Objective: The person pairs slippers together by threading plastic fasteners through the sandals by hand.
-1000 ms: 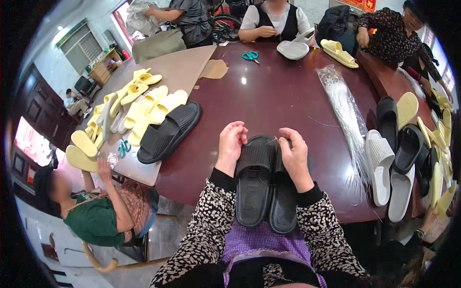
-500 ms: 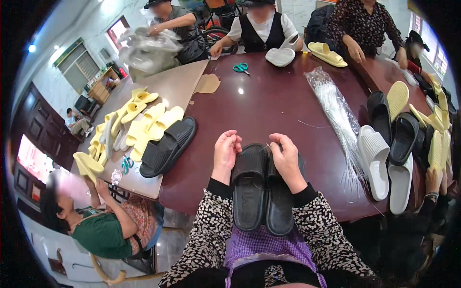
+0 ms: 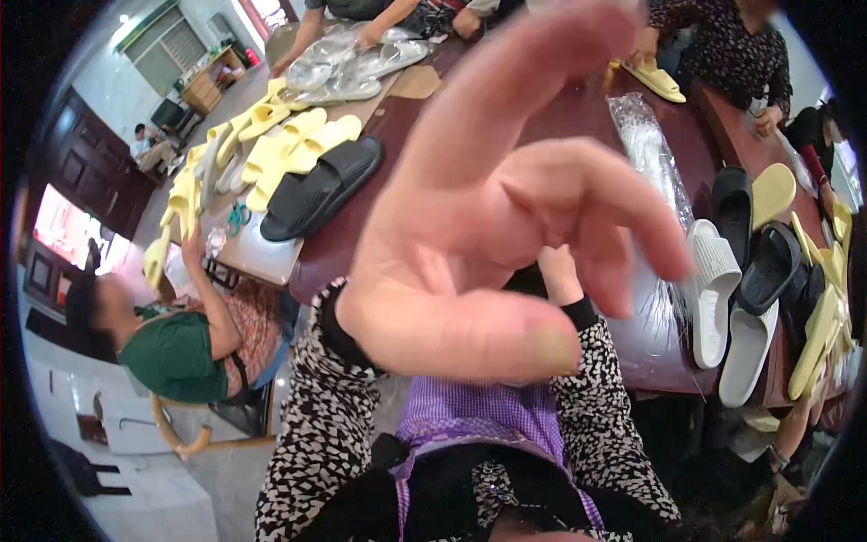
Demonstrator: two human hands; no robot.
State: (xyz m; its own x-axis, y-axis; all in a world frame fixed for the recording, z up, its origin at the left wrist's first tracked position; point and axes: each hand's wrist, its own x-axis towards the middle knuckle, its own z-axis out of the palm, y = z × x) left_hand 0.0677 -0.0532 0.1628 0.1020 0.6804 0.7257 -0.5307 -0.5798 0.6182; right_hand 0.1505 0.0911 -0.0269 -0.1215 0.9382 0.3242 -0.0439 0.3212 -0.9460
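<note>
My left hand [image 3: 470,235] is raised close in front of the view, large and slightly blurred. Its fingers are spread and bent, with nothing seen in them. Behind it, only the back and wrist of my right hand [image 3: 562,274] show; its fingers are hidden, so any hold cannot be made out. The black slide sandals in front of me are almost wholly covered by the raised hand. A clear plastic bag of thin white ties [image 3: 652,149] lies on the dark red table [image 3: 637,361], to the right of my hands.
Black slides [image 3: 322,188] and yellow slides [image 3: 298,144] lie at the left, beside teal scissors [image 3: 238,219]. White slides [image 3: 713,294] and more black and yellow ones pile up at the right. Co-workers sit around the table; one handles plastic-wrapped slides [image 3: 348,70].
My left hand has risen from beside the black slides toward the view, its fingers spreading. My right hand stays low. Plastic-wrapped slides now lie on the table at the back left.
</note>
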